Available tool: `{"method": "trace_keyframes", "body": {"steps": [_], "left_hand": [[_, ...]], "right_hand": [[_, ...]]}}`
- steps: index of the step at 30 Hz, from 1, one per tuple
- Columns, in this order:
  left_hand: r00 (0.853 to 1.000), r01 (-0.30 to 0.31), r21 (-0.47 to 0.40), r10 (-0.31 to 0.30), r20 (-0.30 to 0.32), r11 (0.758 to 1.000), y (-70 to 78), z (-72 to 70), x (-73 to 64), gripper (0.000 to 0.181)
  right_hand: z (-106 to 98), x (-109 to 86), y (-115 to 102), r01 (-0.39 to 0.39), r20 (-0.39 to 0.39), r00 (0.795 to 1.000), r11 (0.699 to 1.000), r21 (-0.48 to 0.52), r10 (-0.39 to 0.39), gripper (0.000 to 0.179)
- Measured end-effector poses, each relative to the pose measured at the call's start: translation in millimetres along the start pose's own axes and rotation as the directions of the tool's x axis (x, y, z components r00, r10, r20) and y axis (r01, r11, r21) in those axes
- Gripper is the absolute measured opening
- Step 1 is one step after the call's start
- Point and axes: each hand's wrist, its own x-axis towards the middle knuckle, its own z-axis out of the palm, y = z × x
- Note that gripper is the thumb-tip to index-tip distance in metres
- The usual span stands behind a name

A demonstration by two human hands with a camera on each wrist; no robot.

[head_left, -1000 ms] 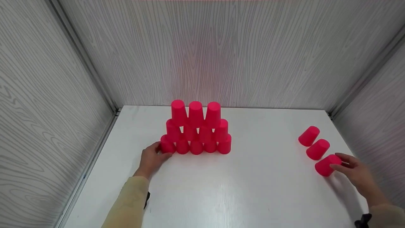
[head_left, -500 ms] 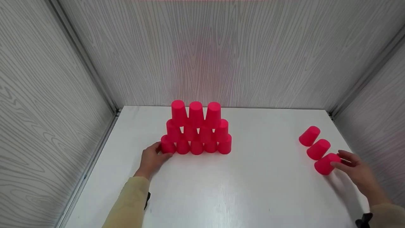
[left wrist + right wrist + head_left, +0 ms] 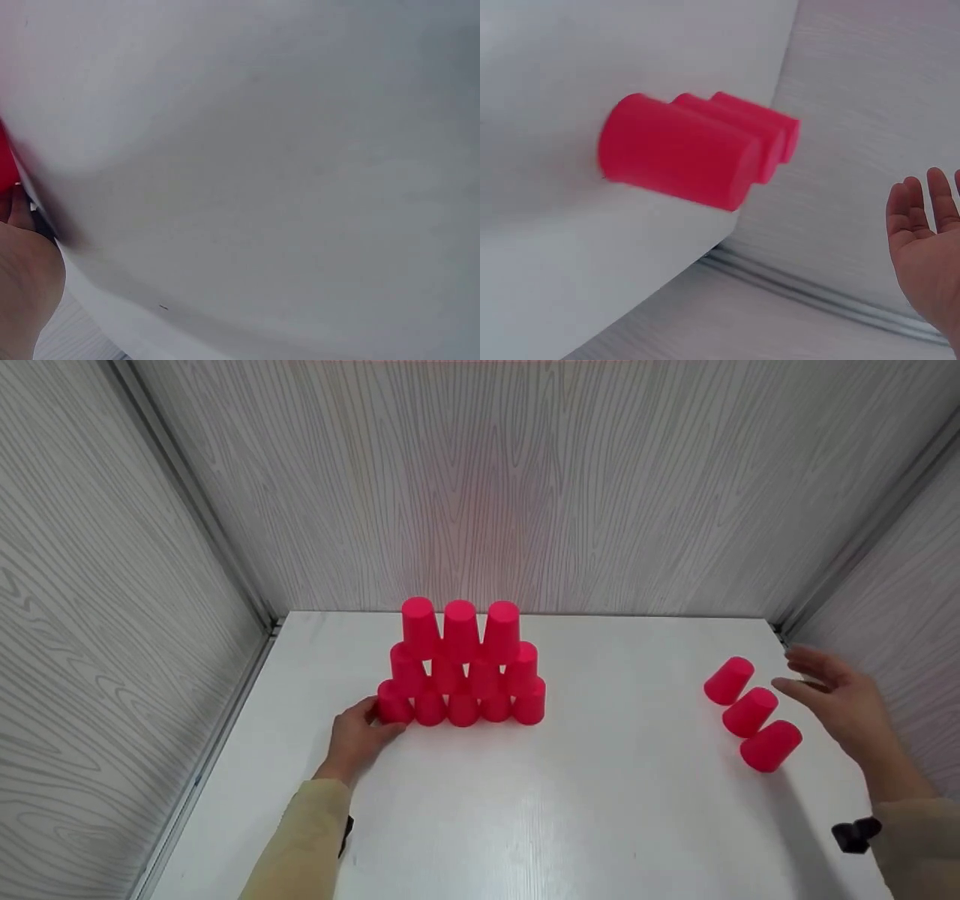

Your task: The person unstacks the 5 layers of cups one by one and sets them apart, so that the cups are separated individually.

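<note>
The stack of red cups (image 3: 450, 679) stands on the white table (image 3: 615, 780) in front of you, left of its middle: five cups along the bottom, four above them, three on top. Your left hand (image 3: 360, 735) is at its lower left corner, thumb in front and fingers curved round the far side of the end cup (image 3: 394, 703), holding it lightly between them; your left wrist view catches only a sliver of red there. Well off to the right, three loose cups stand in a slanting row: the near cup (image 3: 771, 746), the middle cup (image 3: 750, 712) and the far cup (image 3: 729, 681). Your right hand (image 3: 844, 697) is raised just to the right of them, thumb and fingers well parted, with hold of nothing. Pale sleeves cover your forearms, and a grey wood-grained wall (image 3: 600, 472) rises behind the table.
</note>
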Motion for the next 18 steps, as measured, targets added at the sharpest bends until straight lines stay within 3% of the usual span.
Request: {"method": "trace_keyframes", "body": {"steps": [8, 13, 18], "left_hand": [[1.0, -0.022, 0.018, 0.022, -0.006, 1.0, -2.1, -0.6, 2.4, 0.069], [1.0, 0.001, 0.014, -0.001, 0.002, 1.0, -0.7, -0.9, 1.5, 0.072], [1.0, 0.011, 0.025, -0.011, 0.002, 1.0, 0.3, -0.2, 1.2, 0.072]], "right_hand": [[44, 23.6, -93, 0.158, 0.08, 0.984, 0.987, 0.033, -0.161, 0.059], [80, 33.3, -140, 0.296, 0.132, 0.942, 0.949, 0.112, -0.31, 0.053], [114, 41.9, -179, 0.328, 0.192, 0.913, 0.927, 0.181, -0.361, 0.052]]}}
